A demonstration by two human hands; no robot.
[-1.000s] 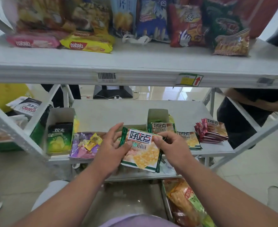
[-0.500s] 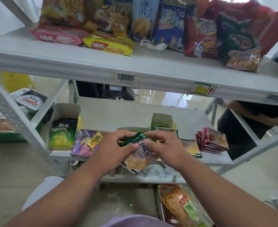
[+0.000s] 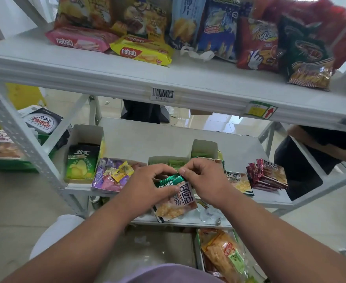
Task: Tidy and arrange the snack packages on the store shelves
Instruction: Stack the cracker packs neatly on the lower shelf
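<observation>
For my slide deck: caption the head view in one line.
Both hands, left and right, grip a green-edged cracker packet before the middle shelf.

Green-edged cracker packet (image 3: 176, 203), yellow wafer pack (image 3: 141, 50)

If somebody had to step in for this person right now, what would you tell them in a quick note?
Left hand and right hand: both pinch the top edge of one green-edged cracker packet, held in front of the middle shelf.
Where things are: open green box just behind the hands; a second open box further back; one loose matching packet lying flat to the right; a stack of red packets beyond it; a tray of mixed candies to the left.
Done: the red stack looks tidy.
Left: place the held packet, probably in the green box, then the loose one.
</observation>
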